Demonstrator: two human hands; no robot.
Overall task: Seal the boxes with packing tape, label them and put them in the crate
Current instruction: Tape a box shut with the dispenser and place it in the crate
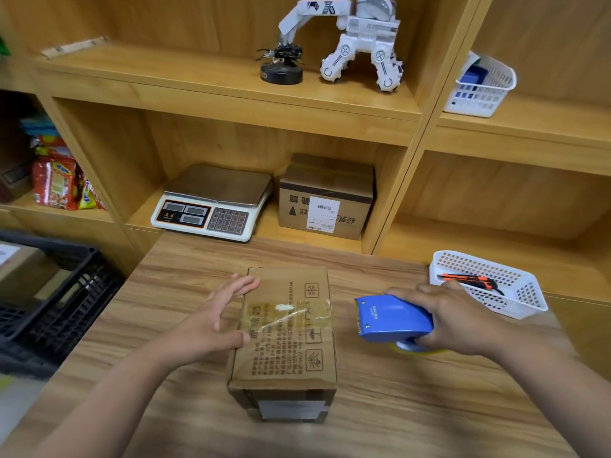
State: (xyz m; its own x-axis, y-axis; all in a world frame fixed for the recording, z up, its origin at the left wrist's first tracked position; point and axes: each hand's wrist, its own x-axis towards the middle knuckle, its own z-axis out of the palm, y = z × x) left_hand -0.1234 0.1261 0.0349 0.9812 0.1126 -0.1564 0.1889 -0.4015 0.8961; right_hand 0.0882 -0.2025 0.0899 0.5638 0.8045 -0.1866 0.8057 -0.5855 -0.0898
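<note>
Brown printed cardboard box standing mid-bench on the wood-grain bench, a strip of clear packing tape lying crosswise on its closed top. Left hand reaches in from the left, fingers straight and parted, fingertips and thumb touching the top's left edge. Right hand, fingers curled, grips a blue tape dispenser just right of the box, nose towards it; black plastic crate at far left.
</note>
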